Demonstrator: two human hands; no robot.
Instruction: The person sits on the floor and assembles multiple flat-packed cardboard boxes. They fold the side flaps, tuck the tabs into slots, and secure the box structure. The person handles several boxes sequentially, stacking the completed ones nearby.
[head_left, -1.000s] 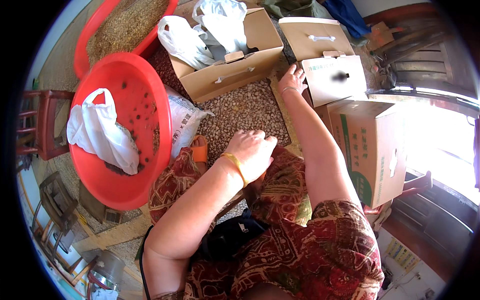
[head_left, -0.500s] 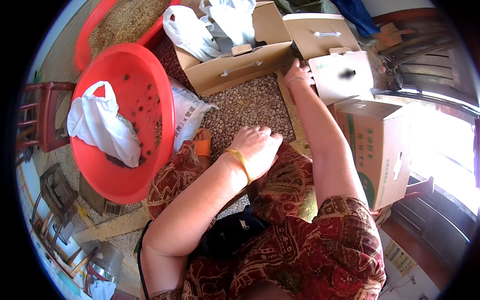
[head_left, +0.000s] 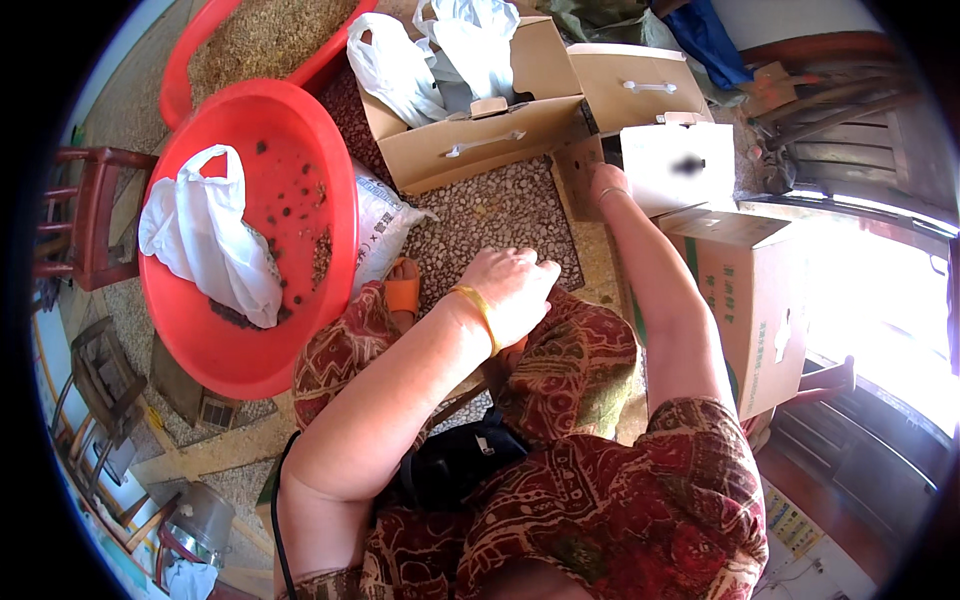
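My right hand (head_left: 607,183) reaches forward to the edge of a brown cardboard flap (head_left: 578,178) between two boxes; its fingers are bent round there and partly hidden. Left of the flap, an open cardboard box (head_left: 420,163) holds white plastic bags (head_left: 395,75). Just beyond the hand is a box with a white panel (head_left: 680,165), its brown lid (head_left: 640,85) folded back. My left hand (head_left: 512,295), with a yellow band at the wrist, hovers over my knees with fingers curled in. Whatever it may hold is out of sight.
A red basin (head_left: 345,200) on the left holds a white bag (head_left: 215,240) and dark bits. Behind it, another red tub (head_left: 175,75) contains grainy material. A printed sack (head_left: 385,225) leans by the basin. A tall carton (head_left: 740,300) stands at right, a wooden chair (head_left: 95,220) far left.
My right hand has drawn back slightly toward me, and the brown flap now stands out beside it. My left hand stays nearly in place. The whole view has shifted a little.
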